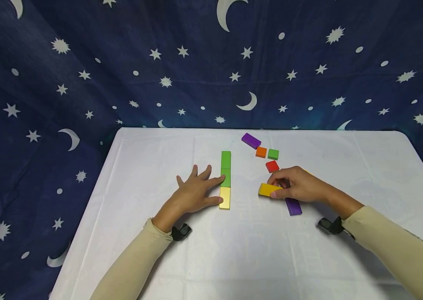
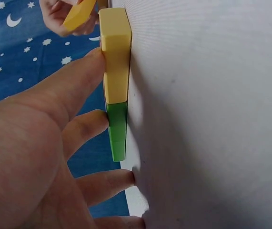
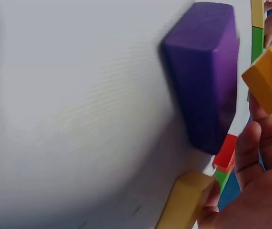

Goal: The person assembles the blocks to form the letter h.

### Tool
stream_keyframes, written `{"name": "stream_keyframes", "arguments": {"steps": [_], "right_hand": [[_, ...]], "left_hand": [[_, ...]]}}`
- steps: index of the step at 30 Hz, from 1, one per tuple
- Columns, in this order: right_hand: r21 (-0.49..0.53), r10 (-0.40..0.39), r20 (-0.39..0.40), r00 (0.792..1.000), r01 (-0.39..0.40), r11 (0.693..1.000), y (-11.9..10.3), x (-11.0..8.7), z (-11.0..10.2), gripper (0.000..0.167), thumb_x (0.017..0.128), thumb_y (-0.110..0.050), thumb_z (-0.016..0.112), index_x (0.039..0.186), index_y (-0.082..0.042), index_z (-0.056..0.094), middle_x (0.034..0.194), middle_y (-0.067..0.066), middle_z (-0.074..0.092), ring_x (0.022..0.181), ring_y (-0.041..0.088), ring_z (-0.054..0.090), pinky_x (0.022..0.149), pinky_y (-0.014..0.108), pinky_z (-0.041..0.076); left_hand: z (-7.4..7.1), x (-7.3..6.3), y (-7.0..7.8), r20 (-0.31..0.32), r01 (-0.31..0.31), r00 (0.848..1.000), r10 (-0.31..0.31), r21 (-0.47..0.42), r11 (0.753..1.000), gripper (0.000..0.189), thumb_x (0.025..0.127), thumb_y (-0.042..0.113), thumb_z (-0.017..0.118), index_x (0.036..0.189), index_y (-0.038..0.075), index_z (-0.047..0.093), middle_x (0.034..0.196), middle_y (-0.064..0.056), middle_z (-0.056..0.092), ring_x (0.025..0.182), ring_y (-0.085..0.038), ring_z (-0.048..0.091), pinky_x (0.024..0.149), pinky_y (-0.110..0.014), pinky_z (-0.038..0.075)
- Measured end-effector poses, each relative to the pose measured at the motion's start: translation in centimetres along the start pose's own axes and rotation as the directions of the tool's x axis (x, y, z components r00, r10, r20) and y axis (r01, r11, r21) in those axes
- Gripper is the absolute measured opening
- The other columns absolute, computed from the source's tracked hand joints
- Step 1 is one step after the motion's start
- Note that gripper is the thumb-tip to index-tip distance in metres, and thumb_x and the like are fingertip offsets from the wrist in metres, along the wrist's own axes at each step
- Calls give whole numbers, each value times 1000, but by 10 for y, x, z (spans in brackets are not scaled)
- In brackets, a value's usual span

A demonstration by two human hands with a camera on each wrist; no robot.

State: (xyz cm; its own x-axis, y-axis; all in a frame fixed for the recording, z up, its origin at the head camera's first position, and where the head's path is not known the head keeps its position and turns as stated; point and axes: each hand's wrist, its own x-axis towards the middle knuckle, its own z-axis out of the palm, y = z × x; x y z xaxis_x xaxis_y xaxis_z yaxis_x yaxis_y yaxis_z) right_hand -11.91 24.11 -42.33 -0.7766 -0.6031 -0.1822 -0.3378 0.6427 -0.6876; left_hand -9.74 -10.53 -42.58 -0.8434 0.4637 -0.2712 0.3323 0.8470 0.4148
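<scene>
A straight row runs up the table: a pale yellow block (image 1: 225,199) nearest me, then a green block (image 1: 227,182) and another green block (image 1: 226,159). My left hand (image 1: 192,193) lies beside the row with fingers spread, its thumb touching the pale yellow block and its index finger the nearer green one. My right hand (image 1: 303,185) pinches a yellow block (image 1: 267,190) to the right of the row. Close below that hand lies a purple block (image 3: 200,86). Another yellow block (image 3: 186,198) shows beside it in the right wrist view, mostly hidden by the hand in the head view.
Beyond my right hand are a red block (image 1: 272,166), a small green block (image 1: 273,154), an orange block (image 1: 261,152) and a second purple block (image 1: 251,140). A white cloth (image 1: 226,258) covers the table. A dark blue star-patterned curtain (image 1: 196,91) hangs behind.
</scene>
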Motion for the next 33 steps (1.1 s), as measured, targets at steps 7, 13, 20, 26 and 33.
{"name": "stream_keyframes", "arguments": {"steps": [7, 13, 20, 26, 33], "right_hand": [[25, 65, -99, 993, -63, 998, -6, 10, 3, 25, 84, -31, 85, 103, -21, 73, 78, -6, 61, 77, 15, 56, 66, 23, 46], [176, 127, -117, 985, -105, 979, -16, 22, 8, 26, 86, -30, 84, 104, -16, 72, 88, 2, 65, 86, 21, 59, 73, 23, 51], [308, 244, -137, 960, -193, 932, -33, 41, 13, 35, 89, -30, 81, 110, -9, 64, 99, 9, 62, 93, 25, 57, 72, 24, 53], [353, 316, -156, 936, -246, 903, -39, 59, 14, 38, 89, -33, 80, 111, -9, 61, 92, 8, 60, 83, 24, 55, 65, 24, 48], [439, 380, -189, 906, -268, 857, -38, 81, 11, 35, 91, -32, 79, 108, -9, 58, 79, 5, 58, 75, 27, 53, 63, 28, 47]], "left_hand": [[1, 1, -1, 3, -9, 1000, 9, 3, 1000, 68, 92, 56, 69, 154, 41, 44, 169, -12, 27, 153, -56, 10, 99, -92, 11], [0, 2, 0, 10, 2, 1000, -2, 11, 1000, 69, 92, 56, 69, 154, 42, 44, 169, -12, 26, 153, -56, 11, 99, -92, 10], [-1, 2, 0, 15, 8, 1000, -8, 15, 1000, 69, 92, 56, 69, 154, 42, 43, 169, -12, 26, 153, -56, 11, 99, -92, 10], [-1, 2, 1, 16, 22, 1000, -22, 13, 1000, 69, 91, 60, 68, 154, 42, 44, 169, -12, 27, 153, -56, 11, 99, -92, 11], [3, 5, 6, -22, 52, 998, -52, 16, 999, 68, 91, 64, 65, 152, 40, 48, 168, -12, 29, 152, -57, 13, 99, -92, 12]]}}
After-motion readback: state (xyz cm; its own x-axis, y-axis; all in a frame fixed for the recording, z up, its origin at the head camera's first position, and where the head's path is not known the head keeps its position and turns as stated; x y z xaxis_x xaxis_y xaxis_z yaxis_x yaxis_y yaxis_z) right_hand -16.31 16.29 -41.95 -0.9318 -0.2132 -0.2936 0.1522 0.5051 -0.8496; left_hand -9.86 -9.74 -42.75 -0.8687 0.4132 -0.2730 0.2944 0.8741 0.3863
